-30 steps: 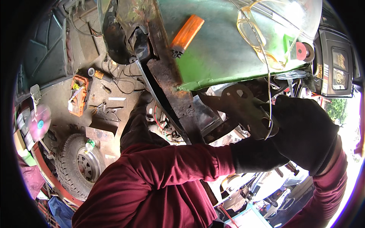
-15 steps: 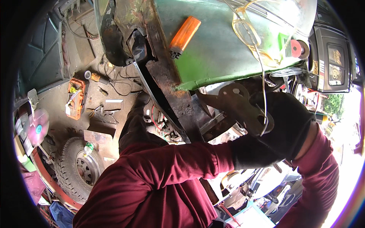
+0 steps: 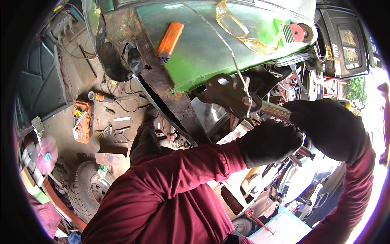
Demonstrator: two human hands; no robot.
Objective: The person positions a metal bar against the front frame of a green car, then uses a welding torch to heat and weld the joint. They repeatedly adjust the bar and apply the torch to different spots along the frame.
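— What fills the top of the frame?

— A green, rust-edged metal vehicle body panel, running from upper left to upper right. Below it, centre to lower left, the person's 2 maroon sleeves come up from the bottom edge.

— And the hands?

— Both wear black gloves, right of centre. The left hand is curled tight around the lower part of a grey metal lever with a ribbed grip; the right hand is clenched over the same grip from the upper right, touching it. The lever's flat rusty bracket end sits just under the panel's lower edge, centre frame.

— What lies on the panel?

— 1 pair of yellow-tinted clear safety glasses, upper right, and 1 orange plastic lighter, upper centre. A thin bare wire trails down between them to the lever.

— The floor?

— At left, an orange tool case among scattered hand tools; lower left, a small black rubber tyre on its wheel.
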